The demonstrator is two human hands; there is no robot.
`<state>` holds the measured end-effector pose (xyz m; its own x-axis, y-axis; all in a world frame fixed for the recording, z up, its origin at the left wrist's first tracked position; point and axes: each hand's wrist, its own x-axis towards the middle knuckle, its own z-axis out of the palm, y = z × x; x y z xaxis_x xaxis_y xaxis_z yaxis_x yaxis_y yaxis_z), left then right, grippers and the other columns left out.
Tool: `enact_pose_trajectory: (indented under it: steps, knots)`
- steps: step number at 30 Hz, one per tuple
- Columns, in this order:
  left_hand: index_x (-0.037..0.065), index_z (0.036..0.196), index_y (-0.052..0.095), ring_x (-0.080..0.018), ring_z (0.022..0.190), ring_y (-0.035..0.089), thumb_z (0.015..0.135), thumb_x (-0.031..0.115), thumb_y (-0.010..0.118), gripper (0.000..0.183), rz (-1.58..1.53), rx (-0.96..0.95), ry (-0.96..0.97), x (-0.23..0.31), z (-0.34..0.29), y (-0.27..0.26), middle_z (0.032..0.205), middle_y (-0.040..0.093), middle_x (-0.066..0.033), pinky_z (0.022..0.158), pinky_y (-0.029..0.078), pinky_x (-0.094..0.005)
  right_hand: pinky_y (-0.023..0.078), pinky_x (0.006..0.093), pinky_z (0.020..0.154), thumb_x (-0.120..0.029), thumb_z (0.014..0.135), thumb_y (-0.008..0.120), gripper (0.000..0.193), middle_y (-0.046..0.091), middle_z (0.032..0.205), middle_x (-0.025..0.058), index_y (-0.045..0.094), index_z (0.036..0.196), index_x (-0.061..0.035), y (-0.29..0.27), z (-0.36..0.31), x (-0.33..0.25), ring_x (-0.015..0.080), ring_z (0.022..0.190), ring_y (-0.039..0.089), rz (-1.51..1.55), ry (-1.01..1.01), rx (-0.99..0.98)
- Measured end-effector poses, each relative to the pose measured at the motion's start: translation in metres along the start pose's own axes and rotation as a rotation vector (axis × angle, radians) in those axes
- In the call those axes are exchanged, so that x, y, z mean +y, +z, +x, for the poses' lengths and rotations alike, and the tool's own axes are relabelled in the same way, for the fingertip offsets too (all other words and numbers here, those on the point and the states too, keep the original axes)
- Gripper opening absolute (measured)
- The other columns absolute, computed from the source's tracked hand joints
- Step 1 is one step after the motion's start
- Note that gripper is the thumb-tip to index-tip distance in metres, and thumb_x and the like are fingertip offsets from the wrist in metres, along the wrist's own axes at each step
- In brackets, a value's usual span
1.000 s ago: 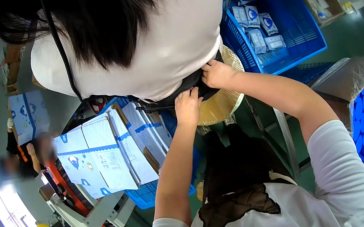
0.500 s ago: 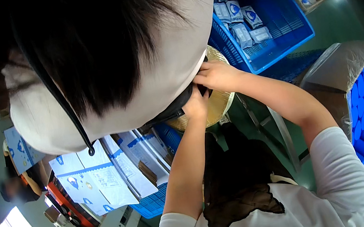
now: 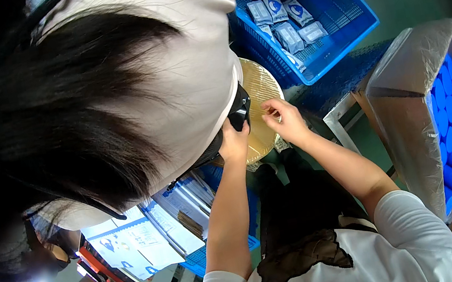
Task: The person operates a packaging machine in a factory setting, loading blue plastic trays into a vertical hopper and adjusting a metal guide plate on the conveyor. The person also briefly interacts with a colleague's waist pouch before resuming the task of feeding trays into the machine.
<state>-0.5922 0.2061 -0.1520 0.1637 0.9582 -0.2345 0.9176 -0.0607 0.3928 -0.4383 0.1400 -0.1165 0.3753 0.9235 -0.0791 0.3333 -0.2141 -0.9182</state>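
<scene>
Seemingly handling the belt [image 3: 242,102] on a person [image 3: 190,69]: left hand [image 3: 233,142] grips it; right hand [image 3: 287,123], half-curled, empty, would need to reach in

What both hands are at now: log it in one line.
left hand: touching black waist bag | right hand: apart, half-curled, near round yellow seat | nearby: blue crate, wrapped packets

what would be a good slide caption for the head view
Left hand on a black pack worn by a co-worker, right hand loosely curled above a round stool, blue plastic crate beyond
</scene>
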Motion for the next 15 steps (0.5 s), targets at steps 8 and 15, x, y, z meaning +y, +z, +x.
enact_pose_trajectory:
  steps: [8, 15]
  knots:
    - [0.007, 0.123, 0.054, -0.0306, 0.102, 0.061, 0.072, 0.039, 0.072, 0.062, -0.312, -0.010, -0.080, -0.009, -0.011, -0.035, 0.108, 0.063, -0.0197, 0.090, 0.047, -0.0353, 0.049, 0.0306, 0.076, -0.010, 0.078, 0.067, 0.034, 0.059, 0.101, 0.0120, 0.057, 0.110, -0.0027, 0.025, -0.005, -0.005, 0.0219, 0.086, 0.060, 0.142, 0.143, -0.051]
    - [-0.004, 0.105, 0.062, -0.0262, 0.095, 0.062, 0.071, 0.020, 0.078, 0.045, -0.535, 0.120, 0.203, -0.030, -0.013, -0.041, 0.105, 0.064, -0.0175, 0.088, 0.046, -0.0351, 0.041, 0.0412, 0.095, -0.033, 0.071, 0.075, 0.065, 0.050, 0.117, 0.0184, 0.050, 0.123, -0.0021, 0.023, 0.007, -0.033, 0.0364, 0.110, 0.049, -0.065, -0.209, 0.003]
